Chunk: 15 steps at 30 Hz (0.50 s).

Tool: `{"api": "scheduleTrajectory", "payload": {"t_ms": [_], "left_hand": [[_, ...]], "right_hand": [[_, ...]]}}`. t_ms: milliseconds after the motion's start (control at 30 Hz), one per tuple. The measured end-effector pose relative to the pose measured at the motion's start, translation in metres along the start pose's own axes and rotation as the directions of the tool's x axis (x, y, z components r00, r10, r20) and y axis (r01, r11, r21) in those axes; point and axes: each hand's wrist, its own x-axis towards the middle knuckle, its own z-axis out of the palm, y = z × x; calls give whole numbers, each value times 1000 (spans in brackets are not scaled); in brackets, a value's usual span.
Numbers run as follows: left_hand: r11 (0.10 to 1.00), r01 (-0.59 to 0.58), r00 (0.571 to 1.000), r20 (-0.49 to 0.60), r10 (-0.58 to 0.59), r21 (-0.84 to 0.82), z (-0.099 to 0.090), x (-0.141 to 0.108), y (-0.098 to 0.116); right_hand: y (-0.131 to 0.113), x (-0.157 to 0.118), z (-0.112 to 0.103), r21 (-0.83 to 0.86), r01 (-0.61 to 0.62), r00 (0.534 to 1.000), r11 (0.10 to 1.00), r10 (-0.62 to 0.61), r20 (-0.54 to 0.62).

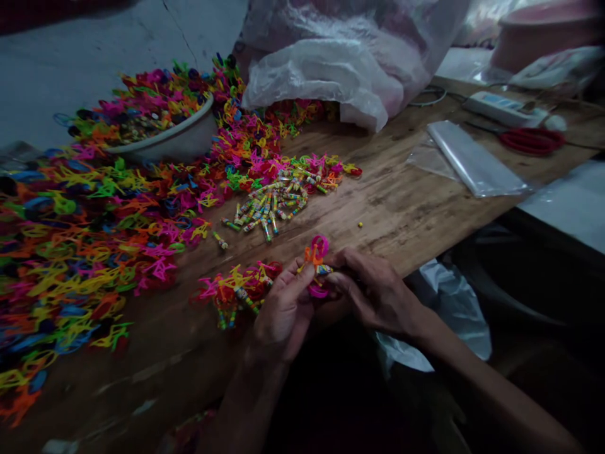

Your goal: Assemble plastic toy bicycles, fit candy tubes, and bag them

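Observation:
Near the table's front edge, my left hand [286, 302] pinches an orange and pink plastic piece [316, 249] between thumb and fingers. My right hand [373, 287] is closed on a small printed tube [324, 269], which touches the orange plastic. A pink loop stands above the fingers and more pink shows below them. Just left of my left hand lies a small pile of plastic pieces and tubes [241, 293]. Beyond my hands is a heap of small candy-coloured tubes [269, 205].
Colourful plastic pieces [94, 239] cover the table's left side, around a heaped basin [174, 142]. A large plastic bag [331, 69] stands behind. At the right are clear plastic sleeves [477, 157], red-handled scissors [532, 140] and a power strip [503, 108].

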Motion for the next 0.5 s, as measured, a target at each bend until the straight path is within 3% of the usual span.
{"api": "scheduleTrajectory", "payload": {"t_ms": [267, 400, 500], "left_hand": [[996, -31, 992, -117, 41, 89, -7, 10, -8], [980, -58, 983, -163, 89, 190, -7, 13, -13], [987, -32, 987, -148, 56, 161, -8, 13, -16]], "right_hand": [[0, 1, 8, -136, -47, 997, 990, 54, 46], [7, -5, 9, -155, -116, 992, 981, 121, 21], [11, -6, 6, -111, -126, 991, 986, 129, 25]]}}
